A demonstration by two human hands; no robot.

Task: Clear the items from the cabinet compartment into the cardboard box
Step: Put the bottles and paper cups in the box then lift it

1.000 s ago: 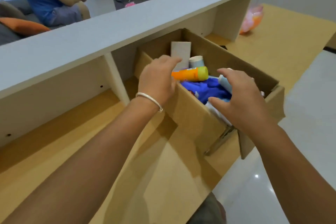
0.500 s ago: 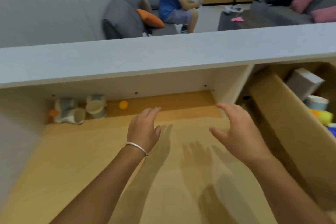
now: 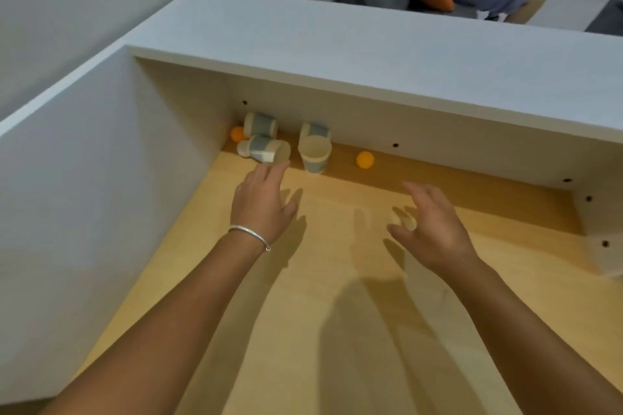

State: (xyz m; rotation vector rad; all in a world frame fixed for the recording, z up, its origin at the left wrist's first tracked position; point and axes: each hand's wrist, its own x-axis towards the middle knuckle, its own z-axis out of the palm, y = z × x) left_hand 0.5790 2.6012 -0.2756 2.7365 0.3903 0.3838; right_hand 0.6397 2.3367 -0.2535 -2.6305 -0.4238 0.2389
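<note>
Head view looks down into the cabinet compartment [image 3: 438, 131], whose right end is cut off by the frame edge, and the cardboard box is out of sight. Deep in the back left corner of the wooden shelf floor [image 3: 337, 330], one orange ball [image 3: 237, 134] is half hidden behind a toppled paper cup [image 3: 260, 125]; a second paper cup [image 3: 264, 150] lies on its side in front of it. Whether these two cups touch is hard to tell. Just to their right, an upright cup [image 3: 315, 153] stands in front of another cup [image 3: 315, 130], of which only the top shows. A second orange ball [image 3: 365, 159] sits alone along the back edge, apart from the cups. The left hand [image 3: 261, 205], a bracelet [image 3: 250, 234] on its wrist, is open and empty, fingertips just short of the lying cup's mouth. The right hand [image 3: 429, 229] is spread open, holding nothing, over bare floor. The floor's front and right stretches lie free
</note>
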